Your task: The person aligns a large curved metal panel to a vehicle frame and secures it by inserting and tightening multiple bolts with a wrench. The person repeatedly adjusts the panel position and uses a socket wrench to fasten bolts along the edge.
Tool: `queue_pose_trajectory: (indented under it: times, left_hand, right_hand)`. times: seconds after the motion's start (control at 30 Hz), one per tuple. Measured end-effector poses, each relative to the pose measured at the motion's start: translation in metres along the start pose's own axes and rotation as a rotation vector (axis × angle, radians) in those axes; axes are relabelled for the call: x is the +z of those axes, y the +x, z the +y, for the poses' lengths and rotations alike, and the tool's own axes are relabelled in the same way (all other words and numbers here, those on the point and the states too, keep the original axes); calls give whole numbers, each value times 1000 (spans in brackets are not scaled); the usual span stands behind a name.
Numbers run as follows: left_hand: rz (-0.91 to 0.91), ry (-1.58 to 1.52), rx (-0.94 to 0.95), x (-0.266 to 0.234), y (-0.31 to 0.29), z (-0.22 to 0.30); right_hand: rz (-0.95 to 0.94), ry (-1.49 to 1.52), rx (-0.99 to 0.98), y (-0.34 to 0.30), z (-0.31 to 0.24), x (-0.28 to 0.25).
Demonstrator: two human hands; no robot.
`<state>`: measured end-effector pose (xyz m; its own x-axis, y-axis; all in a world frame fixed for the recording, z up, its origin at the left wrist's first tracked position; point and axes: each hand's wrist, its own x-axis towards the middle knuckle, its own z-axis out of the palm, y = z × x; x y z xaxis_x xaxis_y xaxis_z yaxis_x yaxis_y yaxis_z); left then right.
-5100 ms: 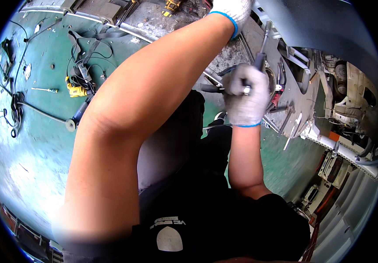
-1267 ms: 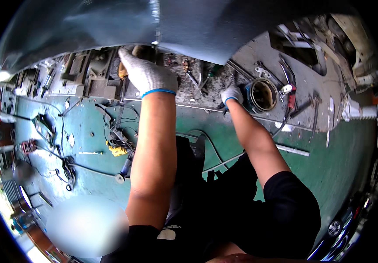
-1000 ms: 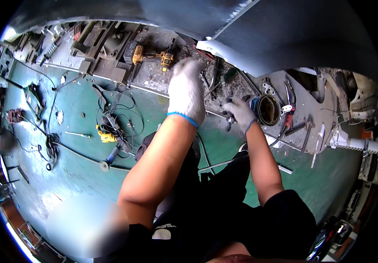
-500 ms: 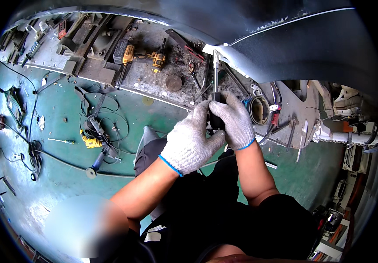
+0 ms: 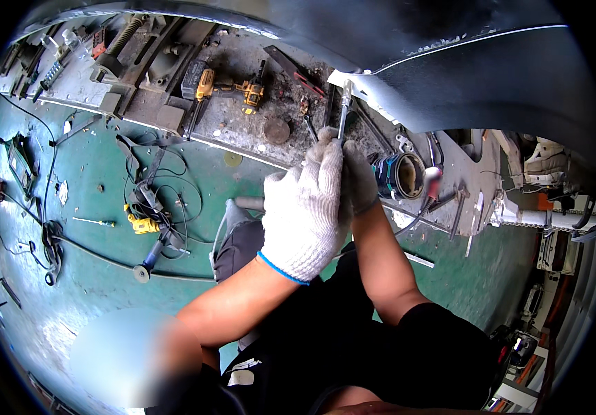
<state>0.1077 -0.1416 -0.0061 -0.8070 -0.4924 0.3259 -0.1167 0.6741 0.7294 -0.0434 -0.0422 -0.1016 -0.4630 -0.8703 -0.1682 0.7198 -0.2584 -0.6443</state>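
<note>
Both my hands wear white knit gloves with blue cuffs. My left hand is wrapped round the handle end of a hand tool with a bright steel shaft. Just behind it, my right hand is closed at the same handle, partly covered by the left. The gloves hide the handle. The shaft points away from me, and its wider tip touches or lies close to the pale edge of a large dark curved panel. I cannot tell the tool's exact kind.
On the dirty grey bench lie a yellow-black cordless power tool, another yellow one, a round disc and a ring-shaped can. A yellow corded tool, a grinder, cables and a screwdriver lie on the green floor.
My left hand has turned and slid forward over the handle, now covering it and part of my right hand. The shaft leans slightly more to the right.
</note>
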Motion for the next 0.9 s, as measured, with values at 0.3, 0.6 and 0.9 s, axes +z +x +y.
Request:
queue_pose_trajectory:
  times: [0.3, 0.6, 0.9]
  left_hand:
    - [152, -9, 85, 0, 4, 6]
    - [90, -211, -144, 3, -6, 5]
    - [-86, -677, -526, 2, -4, -9]
  right_hand:
    - [-468, 724, -248, 54, 25, 65]
    - [56, 352, 87, 30, -21, 88]
    - [350, -501, 85, 29, -37, 100]
